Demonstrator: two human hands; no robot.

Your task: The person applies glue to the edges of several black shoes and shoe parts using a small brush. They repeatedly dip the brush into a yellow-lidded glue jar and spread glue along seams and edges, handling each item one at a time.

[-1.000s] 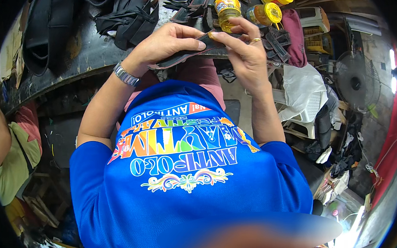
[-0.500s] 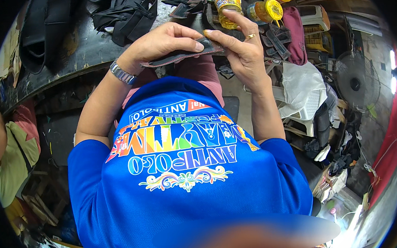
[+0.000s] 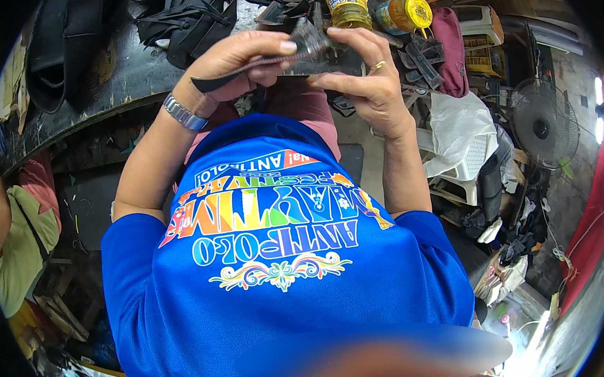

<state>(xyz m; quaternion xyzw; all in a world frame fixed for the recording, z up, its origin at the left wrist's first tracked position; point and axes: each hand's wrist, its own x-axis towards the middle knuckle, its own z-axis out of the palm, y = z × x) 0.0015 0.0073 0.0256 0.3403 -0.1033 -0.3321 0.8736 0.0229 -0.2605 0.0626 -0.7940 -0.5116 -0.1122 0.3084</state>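
My left hand, with a metal watch on its wrist, grips a dark strap between thumb and fingers above the near edge of the black table. The strap looks like leather, with pinkish stitching along its edge. One end hangs back over my left palm; its other end points up and to the right, blurred by motion. Close by, my right hand, wearing a ring, is open, its thumb and fingers spread apart. It looks empty, just right of the strap's blurred end.
Black strips lie heaped on the table, with stitched straps beside them. Yellow-lidded jars and a maroon cloth sit at the right. A white plastic chair and fan stand farther right; another person is at left.
My right thumb and fingers have come off the strap and spread apart. The strap, in my left hand, has tilted, its right end rising.
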